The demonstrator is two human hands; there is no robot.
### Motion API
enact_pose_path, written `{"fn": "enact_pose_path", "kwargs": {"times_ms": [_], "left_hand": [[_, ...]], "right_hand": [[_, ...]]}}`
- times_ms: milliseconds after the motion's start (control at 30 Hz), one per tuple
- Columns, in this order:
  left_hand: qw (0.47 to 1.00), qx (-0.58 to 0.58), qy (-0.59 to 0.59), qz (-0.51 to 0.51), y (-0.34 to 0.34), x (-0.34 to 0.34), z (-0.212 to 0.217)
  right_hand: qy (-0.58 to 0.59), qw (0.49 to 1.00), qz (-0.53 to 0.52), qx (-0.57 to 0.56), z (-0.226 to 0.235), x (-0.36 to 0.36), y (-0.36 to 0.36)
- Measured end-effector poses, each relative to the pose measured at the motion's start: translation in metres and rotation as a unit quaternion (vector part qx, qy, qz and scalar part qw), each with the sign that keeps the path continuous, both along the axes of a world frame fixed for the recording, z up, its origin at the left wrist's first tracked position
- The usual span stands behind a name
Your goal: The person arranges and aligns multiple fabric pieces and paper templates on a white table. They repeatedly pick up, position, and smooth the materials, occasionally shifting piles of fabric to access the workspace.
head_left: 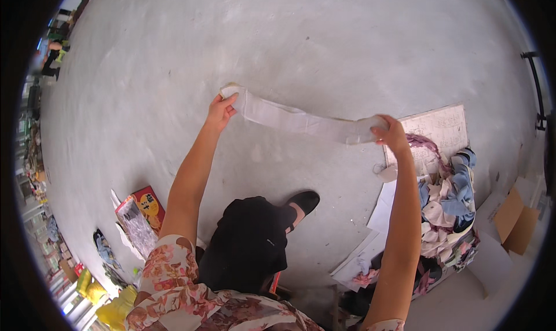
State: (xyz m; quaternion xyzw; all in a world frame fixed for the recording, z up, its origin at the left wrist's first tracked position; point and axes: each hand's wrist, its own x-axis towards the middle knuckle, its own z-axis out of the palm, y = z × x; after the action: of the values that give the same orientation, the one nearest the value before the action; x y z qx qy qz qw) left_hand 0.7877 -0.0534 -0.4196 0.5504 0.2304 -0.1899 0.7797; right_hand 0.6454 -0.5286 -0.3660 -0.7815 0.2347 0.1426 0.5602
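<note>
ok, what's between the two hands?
In the head view, only the pale sock, stretched from the left hand to the right hand. Each hand grips one end; behind it is bare grey floor.

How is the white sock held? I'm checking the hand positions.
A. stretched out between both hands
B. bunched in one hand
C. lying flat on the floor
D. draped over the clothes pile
A: the left hand and right hand each pinch one end of the white sock, pulled out above the concrete floor.

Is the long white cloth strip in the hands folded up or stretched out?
Stretched out. The white cloth strip runs nearly straight between the left hand and the right hand, each gripping one end above the concrete floor.
</note>
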Motion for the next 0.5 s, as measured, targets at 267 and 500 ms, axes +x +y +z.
{"fn": "enact_pose_path", "kwargs": {"times_ms": [267,500], "left_hand": [[0.988,0.136,0.060,0.037,0.018,0.020,-0.074],[0.963,0.238,0.038,0.122,0.028,0.044,-0.084]], "right_hand": [[-0.066,0.959,0.031,-0.275,-0.009,-0.003,-0.007],[-0.011,0.983,0.030,-0.182,-0.005,-0.123,0.012]]}}
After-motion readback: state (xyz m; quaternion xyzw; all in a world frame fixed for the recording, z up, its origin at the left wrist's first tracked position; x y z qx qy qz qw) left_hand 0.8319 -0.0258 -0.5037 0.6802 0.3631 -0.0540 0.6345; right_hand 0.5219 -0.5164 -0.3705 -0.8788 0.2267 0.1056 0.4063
